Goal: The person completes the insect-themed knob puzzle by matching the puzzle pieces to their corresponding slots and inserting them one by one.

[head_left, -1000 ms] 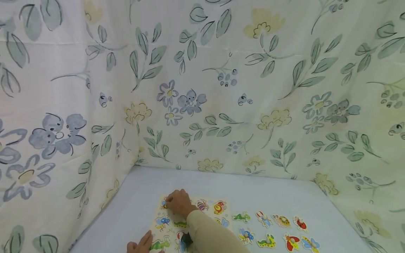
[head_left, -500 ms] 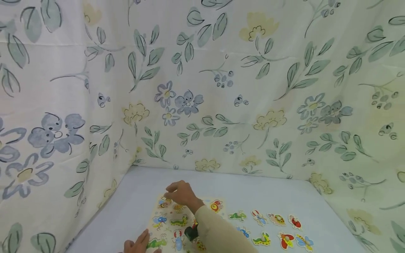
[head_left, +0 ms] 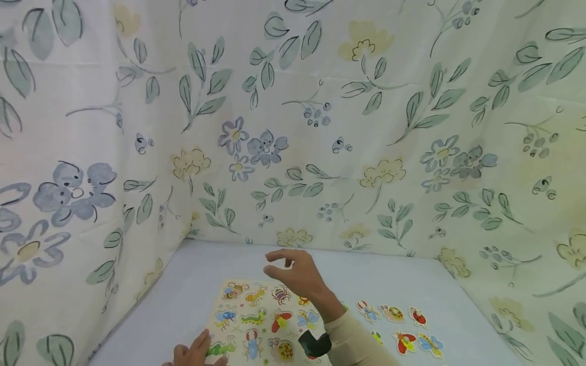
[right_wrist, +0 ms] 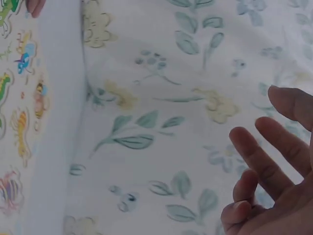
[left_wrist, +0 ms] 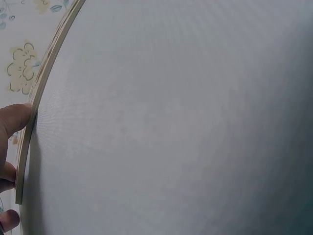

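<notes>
A pale insect puzzle board (head_left: pixel 268 330) lies on the table, printed with colourful bugs in rows. My left hand (head_left: pixel 194 351) rests at its near left edge, fingers against the side and thumb over the top. In the left wrist view, fingertips (left_wrist: pixel 19 116) touch the board's thin wooden edge (left_wrist: pixel 43 78). Raised above the far side of the board is my right hand (head_left: pixel 297 274), with loosely bent, parted fingers and nothing between them. The right wrist view also shows this hand (right_wrist: pixel 279 171) holding nothing. A bee (head_left: pixel 233 291) sits at the board's far left corner.
Loose bug pieces lie right of the board, among them a ladybird (head_left: pixel 417 316), a snail (head_left: pixel 391 313), a red-winged bug (head_left: pixel 405 342) and a dragonfly (head_left: pixel 431 345). My right forearm hides others. Flowered cloth (head_left: pixel 293 152) hangs behind the table and along its sides.
My right hand has let go at the bee in the far left corner, then lifted and moved right, its fingers spreading. The left hand stays at the board's edge.
</notes>
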Tool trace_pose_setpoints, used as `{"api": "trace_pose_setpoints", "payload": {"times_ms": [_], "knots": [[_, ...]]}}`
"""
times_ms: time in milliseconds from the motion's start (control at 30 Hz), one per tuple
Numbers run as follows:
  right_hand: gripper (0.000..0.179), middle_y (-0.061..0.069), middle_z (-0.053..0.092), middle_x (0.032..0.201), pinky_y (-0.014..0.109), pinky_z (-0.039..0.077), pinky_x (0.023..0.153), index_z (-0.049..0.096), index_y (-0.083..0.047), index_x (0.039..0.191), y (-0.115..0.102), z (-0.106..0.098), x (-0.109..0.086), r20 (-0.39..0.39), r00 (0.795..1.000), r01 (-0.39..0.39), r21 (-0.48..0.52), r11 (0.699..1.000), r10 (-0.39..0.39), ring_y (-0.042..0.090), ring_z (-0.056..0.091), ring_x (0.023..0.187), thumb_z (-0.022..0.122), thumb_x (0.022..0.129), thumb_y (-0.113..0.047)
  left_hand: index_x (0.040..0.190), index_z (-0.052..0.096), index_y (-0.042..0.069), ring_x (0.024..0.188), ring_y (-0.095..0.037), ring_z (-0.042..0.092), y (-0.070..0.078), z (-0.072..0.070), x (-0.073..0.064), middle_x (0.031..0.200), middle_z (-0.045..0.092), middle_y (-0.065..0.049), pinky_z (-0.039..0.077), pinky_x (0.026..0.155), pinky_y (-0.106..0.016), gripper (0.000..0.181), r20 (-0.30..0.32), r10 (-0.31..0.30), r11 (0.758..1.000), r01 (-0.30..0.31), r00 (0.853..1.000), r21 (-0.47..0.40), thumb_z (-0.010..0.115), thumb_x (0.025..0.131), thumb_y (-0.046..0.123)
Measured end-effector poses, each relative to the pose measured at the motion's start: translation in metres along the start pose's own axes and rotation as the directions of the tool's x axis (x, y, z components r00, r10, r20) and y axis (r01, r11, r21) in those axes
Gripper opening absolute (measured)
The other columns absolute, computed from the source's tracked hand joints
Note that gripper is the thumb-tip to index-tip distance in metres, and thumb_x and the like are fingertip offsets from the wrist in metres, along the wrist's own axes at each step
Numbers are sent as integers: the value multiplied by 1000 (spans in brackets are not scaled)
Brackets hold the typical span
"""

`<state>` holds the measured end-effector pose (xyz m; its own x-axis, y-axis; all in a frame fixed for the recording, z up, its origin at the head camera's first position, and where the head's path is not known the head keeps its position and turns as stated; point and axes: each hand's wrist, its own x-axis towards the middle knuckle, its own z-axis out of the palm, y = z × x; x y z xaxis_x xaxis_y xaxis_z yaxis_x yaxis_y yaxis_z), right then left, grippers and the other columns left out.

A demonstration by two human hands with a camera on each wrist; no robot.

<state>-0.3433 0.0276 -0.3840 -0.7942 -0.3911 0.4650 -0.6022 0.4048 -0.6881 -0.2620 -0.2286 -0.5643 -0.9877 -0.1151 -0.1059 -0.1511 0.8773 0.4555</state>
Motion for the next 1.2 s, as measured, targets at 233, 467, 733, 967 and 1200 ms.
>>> {"api": "trace_pose_setpoints", "payload": {"times_ms": [233, 467, 733, 967, 1200], "knots": [[23, -17, 62, 88, 35, 40, 66, 74, -27, 108, -16, -44, -34, -95, 994, 44, -34, 998, -47, 16, 47, 80, 75, 85, -31, 130, 55, -6, 89, -33, 41, 6, -8, 1, 138, 48, -18, 33, 72, -55, 104, 19, -59, 997, 58, 998, 51, 66, 66, 76], [26, -12, 65, 95, 35, 37, 65, 73, -21, 111, -19, -82, -65, -188, 978, 77, -85, 993, -92, 16, 44, 78, 76, 85, -20, 131, 55, -3, 91, -32, 42, 18, -13, -4, 139, 48, -17, 32, 71, -53, 93, -71, -34, 998, 37, 997, 51, 73, 70, 65], [30, 2, 70, 99, 33, 36, 64, 73, -6, 107, -9, -113, -91, -270, 957, 67, -146, 987, -105, 14, 43, 75, 77, 78, 1, 129, 57, -4, 98, -38, 42, 20, -13, -9, 140, 48, -17, 32, 72, -55, 88, -136, -15, 997, 26, 991, 77, 74, 73, 61], [27, -5, 71, 99, 31, 36, 60, 75, -14, 105, 25, -129, -130, -277, 961, -21, -103, 994, -8, 15, 42, 71, 79, 80, -7, 130, 56, -5, 100, -40, 42, 24, -10, -14, 140, 47, -18, 31, 73, -56, 87, -102, -28, 997, 35, 994, 75, 73, 74, 60], [19, -6, 70, 106, 26, 47, 78, 76, -19, 102, 71, -130, -171, -182, 974, -145, -57, 988, 132, 11, 56, 93, 76, 84, -14, 130, 56, -3, 98, -37, 42, 25, -8, -14, 140, 47, -18, 30, 72, -53, 88, -99, -43, 997, 50, 994, 67, 74, 72, 60]]}}
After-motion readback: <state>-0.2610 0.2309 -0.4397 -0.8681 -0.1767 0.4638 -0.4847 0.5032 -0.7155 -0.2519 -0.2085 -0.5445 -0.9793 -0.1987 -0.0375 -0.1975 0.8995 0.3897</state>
